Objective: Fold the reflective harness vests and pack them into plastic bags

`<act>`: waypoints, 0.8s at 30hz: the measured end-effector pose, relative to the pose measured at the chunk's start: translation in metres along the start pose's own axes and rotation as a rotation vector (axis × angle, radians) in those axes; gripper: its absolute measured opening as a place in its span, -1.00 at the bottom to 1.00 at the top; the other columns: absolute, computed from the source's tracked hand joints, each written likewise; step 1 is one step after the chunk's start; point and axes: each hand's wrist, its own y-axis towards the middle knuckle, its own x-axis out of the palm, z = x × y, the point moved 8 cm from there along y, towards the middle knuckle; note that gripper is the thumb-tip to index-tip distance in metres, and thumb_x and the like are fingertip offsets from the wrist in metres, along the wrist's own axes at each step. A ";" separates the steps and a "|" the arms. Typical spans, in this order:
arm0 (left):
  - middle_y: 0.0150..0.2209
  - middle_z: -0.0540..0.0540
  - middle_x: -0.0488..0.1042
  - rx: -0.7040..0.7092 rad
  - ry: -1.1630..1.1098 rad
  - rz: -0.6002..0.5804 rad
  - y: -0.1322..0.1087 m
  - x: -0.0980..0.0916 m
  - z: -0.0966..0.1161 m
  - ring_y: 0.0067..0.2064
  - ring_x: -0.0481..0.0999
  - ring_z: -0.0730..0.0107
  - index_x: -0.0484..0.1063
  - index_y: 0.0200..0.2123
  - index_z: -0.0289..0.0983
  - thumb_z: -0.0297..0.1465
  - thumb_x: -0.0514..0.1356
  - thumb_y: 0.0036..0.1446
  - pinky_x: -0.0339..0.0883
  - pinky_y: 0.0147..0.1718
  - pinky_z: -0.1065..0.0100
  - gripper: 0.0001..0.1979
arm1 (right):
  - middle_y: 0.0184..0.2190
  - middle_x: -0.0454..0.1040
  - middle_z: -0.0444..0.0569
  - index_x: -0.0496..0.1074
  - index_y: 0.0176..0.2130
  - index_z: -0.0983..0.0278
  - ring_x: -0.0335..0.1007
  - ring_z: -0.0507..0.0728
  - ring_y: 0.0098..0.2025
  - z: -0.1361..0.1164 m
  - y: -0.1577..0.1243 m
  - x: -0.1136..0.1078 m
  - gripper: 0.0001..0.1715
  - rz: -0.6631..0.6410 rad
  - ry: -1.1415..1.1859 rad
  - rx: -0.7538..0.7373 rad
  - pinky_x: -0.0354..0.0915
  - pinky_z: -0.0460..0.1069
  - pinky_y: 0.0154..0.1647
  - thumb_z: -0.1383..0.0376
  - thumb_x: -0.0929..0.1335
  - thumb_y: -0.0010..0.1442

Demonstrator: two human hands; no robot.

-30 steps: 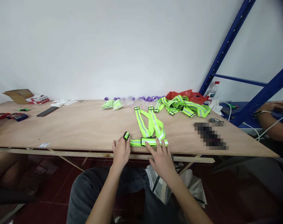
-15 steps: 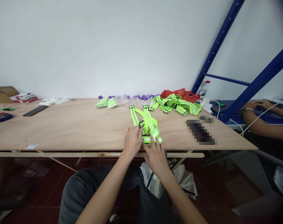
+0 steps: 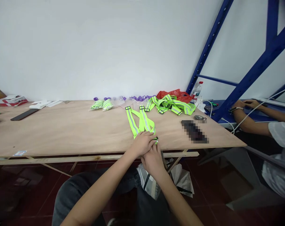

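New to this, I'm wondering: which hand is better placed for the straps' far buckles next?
Probably the left hand: it lies over the green straps, closer to the far buckles, while the right hand sits back by the table edge.

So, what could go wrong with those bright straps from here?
The straps under the left hand and right hand lie near the table's front edge, so a loose end might slip off. They also cross one another, so a twist could go unnoticed beneath the fingers. And one black buckle sits close to the strap pile, where it might snag.
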 end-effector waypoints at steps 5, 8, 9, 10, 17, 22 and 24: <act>0.36 -0.08 0.22 0.046 0.041 -0.105 -0.002 0.014 -0.005 0.37 0.18 0.08 0.24 0.34 -0.23 -0.24 -0.13 0.46 0.10 0.29 0.05 -0.51 | 0.17 0.42 0.27 0.49 0.13 0.32 0.16 0.48 0.28 0.009 -0.008 -0.011 -0.52 0.149 0.225 -0.113 0.02 0.43 0.31 0.30 0.35 0.24; 0.36 -0.09 0.21 0.089 0.071 -0.108 -0.004 0.020 -0.004 0.39 0.15 0.10 0.24 0.34 -0.24 -0.25 -0.17 0.47 0.07 0.30 0.07 -0.50 | -0.06 0.58 0.06 0.59 -0.11 0.19 0.41 0.27 0.09 0.030 -0.017 -0.031 -0.71 0.298 0.509 -0.160 0.27 0.25 0.22 0.34 0.28 0.32; 0.36 -0.10 0.22 0.107 0.091 -0.098 -0.005 0.021 -0.003 0.39 0.15 0.11 0.24 0.33 -0.24 -0.25 -0.17 0.47 0.07 0.30 0.07 -0.50 | -0.15 0.60 0.02 0.58 -0.17 0.18 0.47 0.21 -0.01 0.042 -0.020 -0.037 -0.71 0.357 0.584 -0.134 0.36 0.17 0.14 0.34 0.26 0.34; 0.36 -0.12 0.22 0.124 0.115 -0.084 -0.006 0.022 -0.001 0.39 0.15 0.10 0.23 0.34 -0.25 -0.25 -0.17 0.47 0.06 0.30 0.06 -0.50 | -0.22 0.61 0.00 0.57 -0.21 0.18 0.51 0.18 -0.10 0.054 -0.022 -0.043 -0.71 0.418 0.631 -0.090 0.41 0.11 0.05 0.33 0.25 0.35; 0.40 -0.28 0.10 0.160 0.278 -0.023 -0.013 0.028 0.005 0.40 0.09 0.02 0.06 0.39 -0.43 -0.21 -0.11 0.43 -0.04 0.32 0.07 -0.41 | 0.16 0.42 0.16 0.41 0.16 0.24 0.33 0.25 0.21 0.085 -0.001 -0.040 -0.55 0.458 0.559 0.095 0.30 0.19 0.23 0.16 0.24 0.37; 0.33 -0.37 0.22 0.222 0.328 -0.037 -0.014 0.030 0.009 0.38 0.14 0.01 0.19 0.34 -0.44 -0.28 -0.02 0.37 -0.06 0.32 0.05 -0.44 | 0.38 0.16 0.10 0.25 0.33 0.19 0.11 0.27 0.38 0.071 0.024 -0.011 -0.40 0.159 0.499 0.055 0.17 0.23 0.33 0.06 0.12 0.43; 0.34 -0.37 0.20 0.214 0.326 -0.039 -0.014 0.029 0.010 0.38 0.14 0.01 0.21 0.33 -0.44 -0.25 -0.02 0.37 -0.07 0.33 0.06 -0.44 | 0.38 0.17 0.11 0.24 0.33 0.18 0.10 0.29 0.39 0.074 0.026 -0.005 -0.38 0.088 0.472 0.080 0.17 0.25 0.32 0.03 0.11 0.42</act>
